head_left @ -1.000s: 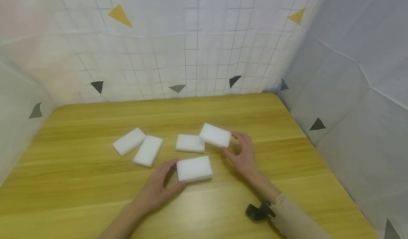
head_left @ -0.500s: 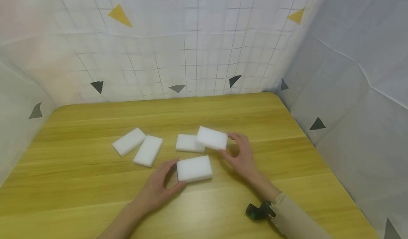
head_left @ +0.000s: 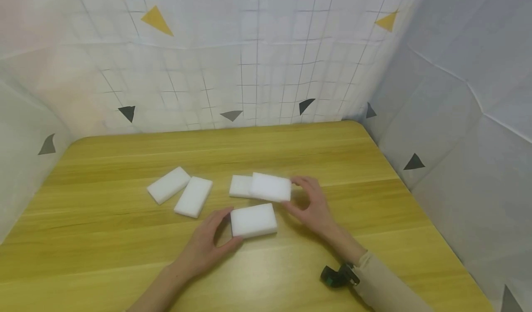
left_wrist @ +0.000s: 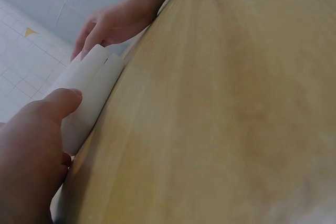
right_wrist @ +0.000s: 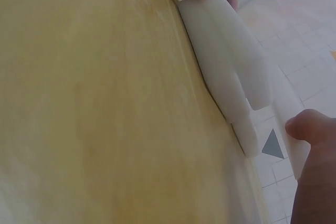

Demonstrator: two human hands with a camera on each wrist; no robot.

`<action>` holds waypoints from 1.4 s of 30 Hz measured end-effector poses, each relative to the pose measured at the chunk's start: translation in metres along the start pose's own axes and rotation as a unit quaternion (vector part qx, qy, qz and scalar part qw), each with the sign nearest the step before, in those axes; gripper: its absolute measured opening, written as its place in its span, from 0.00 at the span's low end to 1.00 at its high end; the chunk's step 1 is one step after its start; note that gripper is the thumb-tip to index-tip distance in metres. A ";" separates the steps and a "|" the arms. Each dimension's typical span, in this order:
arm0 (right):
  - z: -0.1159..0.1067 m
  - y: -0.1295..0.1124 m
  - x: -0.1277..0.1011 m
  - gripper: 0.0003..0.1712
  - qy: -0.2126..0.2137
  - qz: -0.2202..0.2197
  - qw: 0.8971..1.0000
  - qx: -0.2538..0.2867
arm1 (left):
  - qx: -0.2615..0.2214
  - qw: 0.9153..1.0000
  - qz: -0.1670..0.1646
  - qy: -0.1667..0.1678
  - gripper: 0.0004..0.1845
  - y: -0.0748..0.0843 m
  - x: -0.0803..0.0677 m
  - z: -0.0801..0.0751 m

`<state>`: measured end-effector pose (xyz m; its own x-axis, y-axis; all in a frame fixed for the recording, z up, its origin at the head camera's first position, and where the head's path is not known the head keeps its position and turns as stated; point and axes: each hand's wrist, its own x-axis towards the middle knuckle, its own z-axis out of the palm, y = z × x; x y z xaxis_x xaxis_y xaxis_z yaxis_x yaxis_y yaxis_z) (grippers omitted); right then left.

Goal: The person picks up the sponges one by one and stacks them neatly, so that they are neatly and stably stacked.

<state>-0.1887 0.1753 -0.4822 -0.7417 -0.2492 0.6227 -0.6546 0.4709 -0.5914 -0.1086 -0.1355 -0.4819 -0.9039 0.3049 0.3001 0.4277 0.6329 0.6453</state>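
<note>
White sponge blocks (head_left: 254,219) sit in front of me on the table. My left hand (head_left: 203,247) grips them at the left end, thumb on the near side and fingers behind. In the right wrist view these stacked sponges (right_wrist: 223,40) show a split between two layers. My right hand (head_left: 313,208) pinches another white sponge (head_left: 271,187) by its right end, fingers behind and thumb in front. Held up, this sponge overlaps a flat-lying sponge (head_left: 240,186) in the head view and hides its right part. The right thumb (right_wrist: 304,124) presses the held sponge in the right wrist view.
Two more sponges lie to the left, one tilted sponge (head_left: 168,185) and a steeper sponge (head_left: 193,197) with corners close together. The wooden table (head_left: 124,266) ends at a white gridded sheet (head_left: 274,67) behind. A black wrist device (head_left: 338,275) sits on the right forearm.
My right hand has moved left and slightly nearer with its sponge, which now covers more of the flat one and lies straighter. The left hand and its sponges have stayed put.
</note>
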 end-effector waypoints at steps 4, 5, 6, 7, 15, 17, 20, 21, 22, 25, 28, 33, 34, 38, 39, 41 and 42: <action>0.000 0.000 -0.001 0.36 -0.015 -0.008 1.000 0.009 | -0.001 1.000 0.005 0.002 0.39 0.000 0.000 0.000; 0.000 0.000 -0.001 0.36 -0.018 -0.011 1.000 0.011 | 0.000 1.000 0.006 0.003 0.39 0.000 0.000 0.000; 0.000 0.000 -0.001 0.36 -0.021 -0.014 1.000 0.011 | 0.001 1.000 0.006 0.004 0.39 0.000 0.000 0.000; 0.000 0.000 -0.001 0.36 -0.023 -0.017 0.999 0.013 | 0.001 1.000 0.007 0.004 0.39 0.001 0.000 -0.001; 0.002 -0.006 0.000 0.39 -0.032 -0.065 0.997 0.040 | 0.002 1.000 -0.001 -0.001 0.40 0.002 0.000 -0.001; 0.003 -0.006 0.001 0.39 -0.033 -0.087 0.995 0.048 | 0.002 1.000 -0.002 -0.003 0.40 0.002 0.000 -0.001; 0.004 -0.006 0.001 0.38 -0.036 -0.109 0.992 0.057 | 0.001 1.000 -0.002 -0.003 0.40 0.002 0.000 -0.001; 0.005 -0.006 0.000 0.37 -0.038 -0.112 0.991 0.060 | 0.001 1.000 -0.003 -0.003 0.40 0.002 0.000 -0.001; 0.005 -0.005 0.000 0.37 -0.039 -0.113 0.991 0.060 | 0.001 1.000 -0.003 -0.003 0.40 0.002 0.000 -0.001; 0.005 -0.004 -0.001 0.35 -0.047 -0.108 0.991 0.061 | 0.001 1.000 -0.003 -0.002 0.40 0.002 0.000 -0.001; 0.005 -0.005 -0.002 0.35 -0.055 -0.102 0.991 0.062 | 0.000 1.000 -0.004 -0.002 0.40 0.001 0.000 -0.001; 0.004 -0.008 -0.002 0.35 -0.066 -0.102 0.991 0.063 | -0.003 1.000 -0.004 0.000 0.40 0.001 0.000 -0.001; 0.004 -0.008 -0.002 0.35 -0.069 -0.100 0.991 0.064 | -0.003 1.000 -0.003 0.000 0.40 0.000 0.000 0.000; 0.004 -0.009 -0.003 0.36 -0.075 -0.096 0.990 0.067 | -0.002 1.000 -0.002 0.001 0.40 -0.001 -0.001 0.000; 0.004 -0.009 -0.003 0.36 -0.075 -0.095 0.990 0.067 | -0.002 1.000 -0.002 0.001 0.40 -0.001 -0.001 0.000; 0.004 -0.009 -0.003 0.35 -0.073 -0.095 0.990 0.068 | -0.001 1.000 -0.002 0.001 0.40 -0.001 0.000 0.000; 0.004 -0.009 -0.003 0.35 -0.072 -0.097 0.990 0.067 | -0.002 1.000 -0.002 0.001 0.40 -0.001 0.000 0.000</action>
<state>-0.1809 0.1686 -0.4808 -0.6064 -0.4462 0.6581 -0.7936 0.2876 -0.5362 -0.1087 -0.1359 -0.4828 -0.9053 0.3014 0.2992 0.4247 0.6315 0.6488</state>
